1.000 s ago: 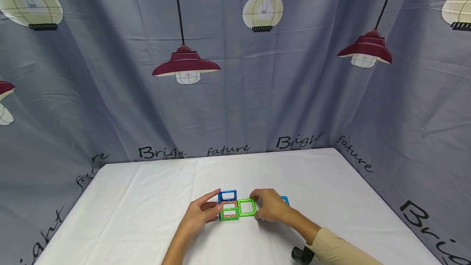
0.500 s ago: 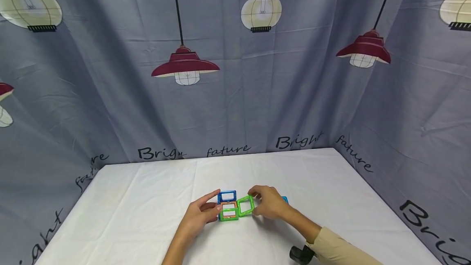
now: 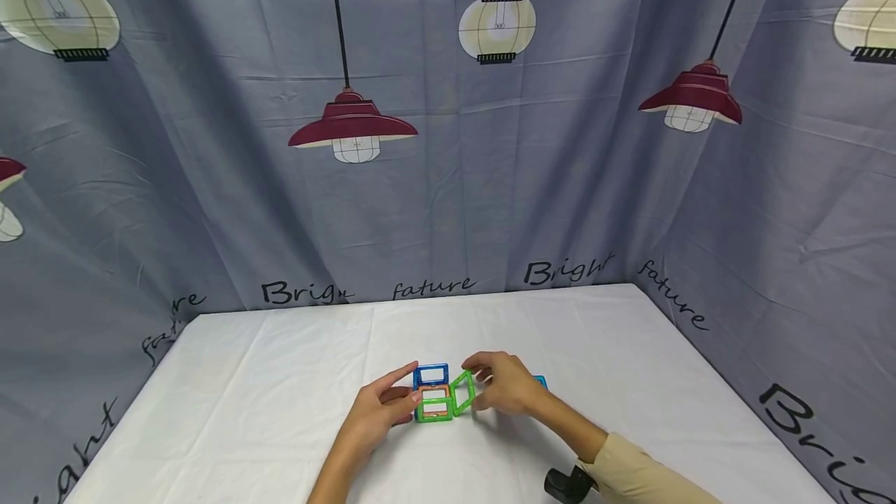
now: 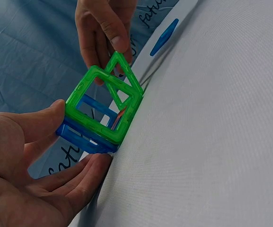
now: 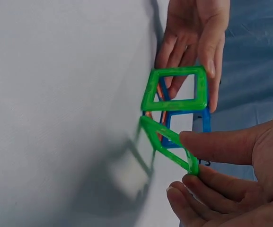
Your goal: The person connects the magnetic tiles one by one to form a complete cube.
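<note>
My left hand (image 3: pixel 380 404) holds a small open box of magnetic tiles on the white table, thumb at the upright green square tile (image 4: pixel 92 126) and fingers along the blue tile (image 4: pixel 77 136). A second blue tile (image 3: pixel 432 366) forms the far side, and an orange tile (image 3: pixel 435 387) lies at the bottom, partly hidden. With thumb and fingertips, my right hand (image 3: pixel 509 384) pinches the outer edge of another green square tile (image 5: pixel 168 156). That tile stands tilted up at the box's right side, its lower edge against the box's bottom corner.
One loose blue tile (image 4: pixel 164 38) lies on the white cloth (image 3: pixel 294 379) beyond the right hand, mostly hidden behind it in the head view. A black wrist device (image 3: pixel 568 484) sits by the right sleeve. A grey-blue printed curtain (image 3: pixel 420 201) hangs behind the table.
My right hand has raised the green tile from nearly flat on the table to a steep tilt, moving leftward toward the box. The left hand has stayed in place.
</note>
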The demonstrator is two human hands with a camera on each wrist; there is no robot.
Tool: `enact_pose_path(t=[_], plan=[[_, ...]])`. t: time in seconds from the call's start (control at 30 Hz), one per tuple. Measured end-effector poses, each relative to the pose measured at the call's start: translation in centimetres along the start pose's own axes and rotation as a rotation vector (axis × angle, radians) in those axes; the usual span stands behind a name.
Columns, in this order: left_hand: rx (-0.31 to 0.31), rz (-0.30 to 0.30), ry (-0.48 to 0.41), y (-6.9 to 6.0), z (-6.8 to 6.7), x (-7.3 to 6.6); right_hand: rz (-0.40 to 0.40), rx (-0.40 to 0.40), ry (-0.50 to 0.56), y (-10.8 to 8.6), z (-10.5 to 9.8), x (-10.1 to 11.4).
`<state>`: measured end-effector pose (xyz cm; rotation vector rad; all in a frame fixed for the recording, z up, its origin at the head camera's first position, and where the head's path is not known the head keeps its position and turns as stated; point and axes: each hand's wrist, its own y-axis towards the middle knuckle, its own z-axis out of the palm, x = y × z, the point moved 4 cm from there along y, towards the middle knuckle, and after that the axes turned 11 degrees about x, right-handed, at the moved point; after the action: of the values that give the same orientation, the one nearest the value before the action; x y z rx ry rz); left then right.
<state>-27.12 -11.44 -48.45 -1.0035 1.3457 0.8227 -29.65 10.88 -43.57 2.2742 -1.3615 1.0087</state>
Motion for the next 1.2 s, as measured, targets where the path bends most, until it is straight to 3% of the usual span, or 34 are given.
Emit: enact_pose_path(t=[0.23,1.2], plan=[[0.002,-0.007,-0.002,-0.1,0.0,0.0,-0.007,0.025,0.073,0.4,0.2,0.8],[0.034,-0.001,0.017,-0.1,0.0,0.0,-0.01,-0.001,0.066,0.8,1.0,1.4]])
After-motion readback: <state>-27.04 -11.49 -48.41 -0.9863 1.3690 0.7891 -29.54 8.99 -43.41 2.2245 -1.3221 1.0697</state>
